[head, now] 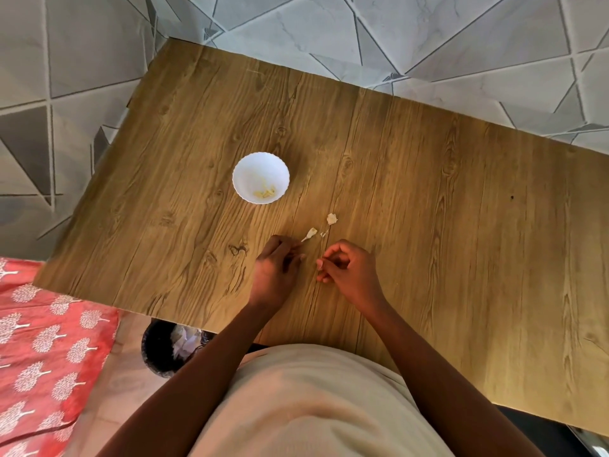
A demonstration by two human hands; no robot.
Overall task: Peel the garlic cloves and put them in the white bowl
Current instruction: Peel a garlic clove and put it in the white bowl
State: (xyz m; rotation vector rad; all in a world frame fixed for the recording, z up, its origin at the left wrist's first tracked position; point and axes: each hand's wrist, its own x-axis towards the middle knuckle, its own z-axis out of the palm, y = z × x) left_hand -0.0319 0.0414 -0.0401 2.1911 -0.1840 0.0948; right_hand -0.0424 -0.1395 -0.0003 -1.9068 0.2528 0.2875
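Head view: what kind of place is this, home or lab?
Most likely a home room, not a lab. A wood-grain table stands on patterned grey floor tiles, a small bin sits under the table's edge, and a red printed fabric, perhaps bedding, lies at the left.

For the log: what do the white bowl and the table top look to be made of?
White bowl: smooth, glossy white with a scalloped rim; likely opal glass or ceramic, possibly plastic.
Table: wood-grain surface with knots and plank seams, flat and evenly satin; it looks more like printed laminate than solid wood, though this view cannot settle it.
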